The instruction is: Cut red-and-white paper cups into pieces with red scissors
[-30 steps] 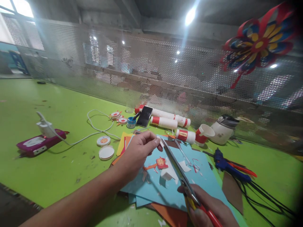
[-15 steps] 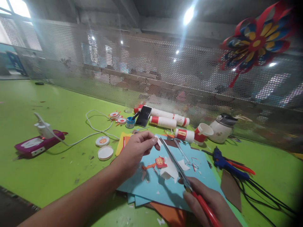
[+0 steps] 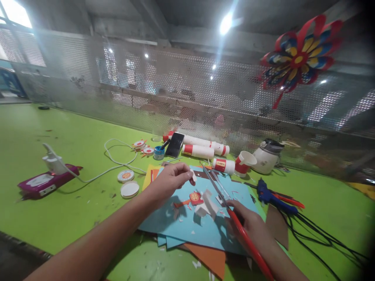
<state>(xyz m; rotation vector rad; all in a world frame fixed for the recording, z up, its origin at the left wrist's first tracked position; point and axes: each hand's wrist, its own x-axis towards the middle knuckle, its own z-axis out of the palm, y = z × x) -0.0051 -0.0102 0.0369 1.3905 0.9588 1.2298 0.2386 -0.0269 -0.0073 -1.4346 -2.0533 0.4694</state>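
My left hand [image 3: 175, 177] is closed in a pinch over the blue paper, with a small white paper piece [image 3: 193, 176] at its fingertips. In my right hand [image 3: 249, 218] are red-handled scissors [image 3: 224, 201], their blades pointing away from me, up and to the left. The blades stand a little apart from the white piece. Beneath the hands, the light blue sheets [image 3: 181, 212] carry an orange and red paper cutout [image 3: 195, 198] with a round gold print. White paper scraps [image 3: 208, 205] lie just right of it.
Behind the sheets are a phone [image 3: 175, 145], a blue paint jar [image 3: 159, 152], white-and-red paper cups [image 3: 223, 165] and a kettle [image 3: 266, 156]. A blue glue gun [image 3: 274, 197] with black cables lies right. At left are a purple power strip [image 3: 48, 181] and two round lids [image 3: 129, 189].
My right hand has drawn the scissors slightly away from the white piece. A white scrap now lies more upright beside the cutout. The whole view has shifted a little.
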